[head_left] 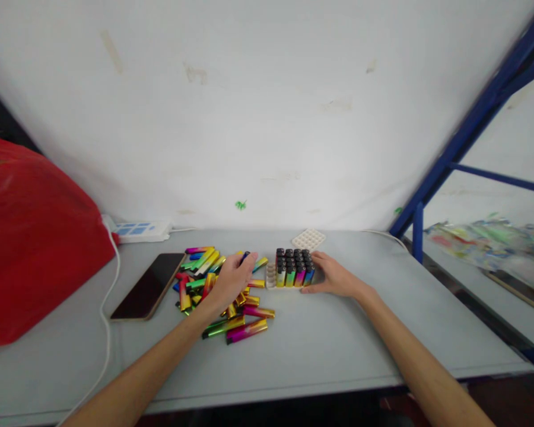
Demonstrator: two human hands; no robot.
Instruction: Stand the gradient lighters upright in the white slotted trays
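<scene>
A heap of shiny multicoloured lighters (213, 284) lies on the grey table. My left hand (232, 280) rests on the heap, fingers pinched on a dark blue lighter (245, 257). To its right stands a white tray (271, 276) filled mostly with upright black-capped lighters (294, 265); a few slots at its left end show bare. My right hand (336, 275) is against the tray's right side, fingers curled on it.
A dark phone (149, 286) lies left of the heap. A red bag (31, 237) fills the far left, with a white power strip (140, 231) and cable behind. A bare white tray (308, 239) sits at the wall. Blue shelf frame (467, 130) at right.
</scene>
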